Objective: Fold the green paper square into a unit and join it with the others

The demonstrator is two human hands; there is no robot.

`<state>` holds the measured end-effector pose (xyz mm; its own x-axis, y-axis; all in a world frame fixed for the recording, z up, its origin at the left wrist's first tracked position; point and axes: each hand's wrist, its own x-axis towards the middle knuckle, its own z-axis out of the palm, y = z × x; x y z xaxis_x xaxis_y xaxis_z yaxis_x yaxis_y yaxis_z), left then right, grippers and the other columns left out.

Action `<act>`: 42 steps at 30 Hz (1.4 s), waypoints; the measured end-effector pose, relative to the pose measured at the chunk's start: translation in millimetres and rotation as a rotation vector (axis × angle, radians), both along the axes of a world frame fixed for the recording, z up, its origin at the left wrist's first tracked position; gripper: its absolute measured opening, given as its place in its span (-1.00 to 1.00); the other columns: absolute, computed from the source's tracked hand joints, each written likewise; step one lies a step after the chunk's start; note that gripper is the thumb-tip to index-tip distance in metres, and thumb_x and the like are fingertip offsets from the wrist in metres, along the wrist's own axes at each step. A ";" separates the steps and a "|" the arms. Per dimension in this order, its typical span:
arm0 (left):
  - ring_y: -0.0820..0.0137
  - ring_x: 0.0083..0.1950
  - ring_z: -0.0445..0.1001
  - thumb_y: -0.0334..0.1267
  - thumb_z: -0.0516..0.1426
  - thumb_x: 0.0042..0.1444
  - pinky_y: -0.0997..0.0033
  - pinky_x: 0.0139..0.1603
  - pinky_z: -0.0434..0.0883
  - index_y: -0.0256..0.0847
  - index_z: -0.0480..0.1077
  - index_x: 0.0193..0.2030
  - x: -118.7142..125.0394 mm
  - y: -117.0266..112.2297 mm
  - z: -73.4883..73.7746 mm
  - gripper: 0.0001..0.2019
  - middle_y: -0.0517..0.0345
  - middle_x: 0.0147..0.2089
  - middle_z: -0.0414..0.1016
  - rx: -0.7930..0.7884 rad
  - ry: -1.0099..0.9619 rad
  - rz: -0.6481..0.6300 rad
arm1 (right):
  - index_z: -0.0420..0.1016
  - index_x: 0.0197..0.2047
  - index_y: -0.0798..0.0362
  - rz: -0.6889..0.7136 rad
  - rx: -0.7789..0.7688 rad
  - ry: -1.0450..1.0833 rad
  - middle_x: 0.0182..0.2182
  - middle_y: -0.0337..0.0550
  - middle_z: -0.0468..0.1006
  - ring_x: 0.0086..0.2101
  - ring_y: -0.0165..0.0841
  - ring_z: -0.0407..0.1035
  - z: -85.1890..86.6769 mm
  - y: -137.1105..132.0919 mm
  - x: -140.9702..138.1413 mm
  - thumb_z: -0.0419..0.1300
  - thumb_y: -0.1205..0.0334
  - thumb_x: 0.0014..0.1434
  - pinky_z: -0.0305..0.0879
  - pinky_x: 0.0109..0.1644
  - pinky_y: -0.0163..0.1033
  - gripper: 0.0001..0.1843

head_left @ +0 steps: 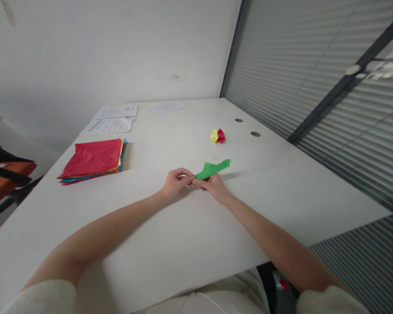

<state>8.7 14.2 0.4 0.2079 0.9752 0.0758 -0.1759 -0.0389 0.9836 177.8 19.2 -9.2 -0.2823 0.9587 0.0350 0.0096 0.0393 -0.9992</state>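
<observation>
A folded green paper piece [212,169], long and narrow with a pointed flap on top, is held just over the white table [170,244]. My right hand [213,185] is closed on it from below and grips it near its left end. My left hand [177,181] pinches at that same left end, fingertips close to my right fingers. What exactly lies between the left fingertips is too small to make out. Farther back lies a small yellow and red folded paper piece [218,136], apart from both hands.
To the left lies a stack of coloured paper sheets [96,157], red on top. Printed sheets [113,120] and another printed paper [167,107] lie at the back. Two round holes [255,134] pierce the table near the blinds [314,87]. An orange chair [6,179] stands at left.
</observation>
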 end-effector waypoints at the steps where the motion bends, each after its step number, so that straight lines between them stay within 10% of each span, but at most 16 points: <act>1: 0.46 -0.47 0.46 -0.12 0.36 -0.18 0.40 -0.35 0.41 -0.31 0.44 -0.41 0.0 0.1 -0.3 -0.69 0.14 -0.48 0.50 0.003 0.002 0.000 | 0.48 -0.51 0.14 -0.016 -0.013 -0.003 -0.68 -0.31 0.36 -0.63 -0.53 0.11 1.3 -0.6 -0.5 0.36 -0.02 -0.15 -0.03 -0.55 -0.34 -0.64; 42: 0.49 -0.49 0.43 -0.12 0.33 -0.12 0.42 -0.40 0.37 -0.30 0.47 -0.38 -0.1 1.0 -1.9 -0.72 0.12 -0.42 0.53 0.020 0.017 0.031 | 0.48 -0.56 0.15 -0.045 -0.096 0.037 -0.66 -0.24 0.41 -0.62 -0.51 0.18 8.1 -3.5 -2.9 0.29 -0.13 -0.09 0.04 -0.53 -0.34 -0.56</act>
